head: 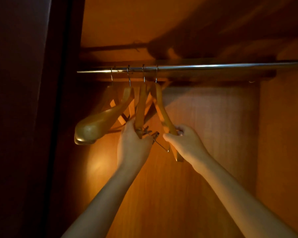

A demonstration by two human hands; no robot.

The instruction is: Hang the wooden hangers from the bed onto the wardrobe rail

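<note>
— How many up there?

— Four wooden hangers (127, 97), going by four wire hooks (143, 73) over the rail (213, 67). All bunched toward the rail's left end.

— Pointing which way?

— Hooks up, wooden bodies down, all hanging below the rail. Long axes crosswise to the rail, running front to back, with the near ends dipping toward the camera. Second hanger (100, 121) swung out to the left, broad rounded end well below the rail. Leftmost hanger (108, 97) deep in shadow just under the rail, probably the same kind.

— And the hands?

— Two, both reaching up under the rail. Curled tight round the lower end of the third hanger (141, 107): the left hand (132, 143). Closed round the near arm of the fourth hanger (160, 105), rightmost of the row: the right hand (182, 141), with the arm's tip poking out beneath the fist.

— Anything between them?

— One metal clip (156, 134) on a thin wire bar (162, 146), between the two hands, below the rail.

— Further out?

— Behind the rail, an orange-brown back panel (205, 126). Left of the rail's end, a dark side panel (24, 100). Right of the hangers, bare rail.
</note>
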